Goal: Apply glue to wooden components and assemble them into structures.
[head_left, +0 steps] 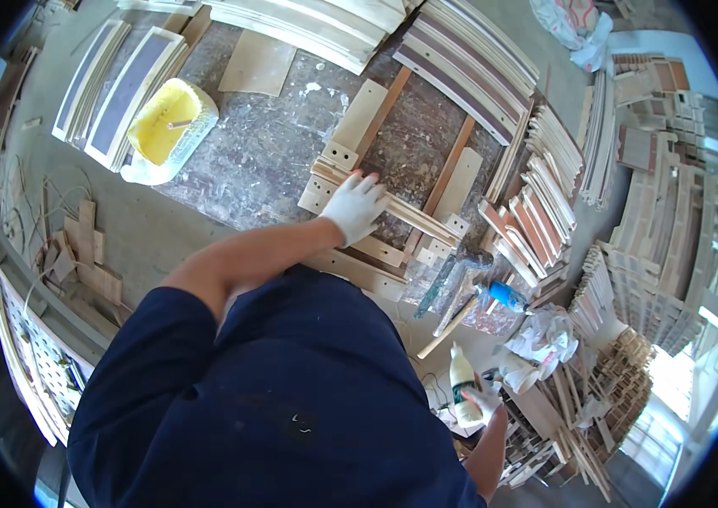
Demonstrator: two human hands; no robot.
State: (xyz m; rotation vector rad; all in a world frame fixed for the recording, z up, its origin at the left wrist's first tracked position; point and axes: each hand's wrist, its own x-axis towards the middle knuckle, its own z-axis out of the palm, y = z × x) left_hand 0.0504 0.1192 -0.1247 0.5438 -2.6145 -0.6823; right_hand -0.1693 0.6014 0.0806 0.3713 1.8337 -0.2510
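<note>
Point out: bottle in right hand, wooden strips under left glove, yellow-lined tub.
Bottle (461,371): head view, upper body, above the label.
Wooden strips (419,218): head view, exposed length toward their right end.
Yellow-lined tub (152,135): head view, yellow inner wall.

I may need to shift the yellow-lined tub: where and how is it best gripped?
Probably by the outer wall of the yellow-lined tub, from its right: that side faces the benchtop, while slat stacks crowd its left. Its open top shows a yellow inside, so reaching in looks messier. The left hand is nearer.
</note>
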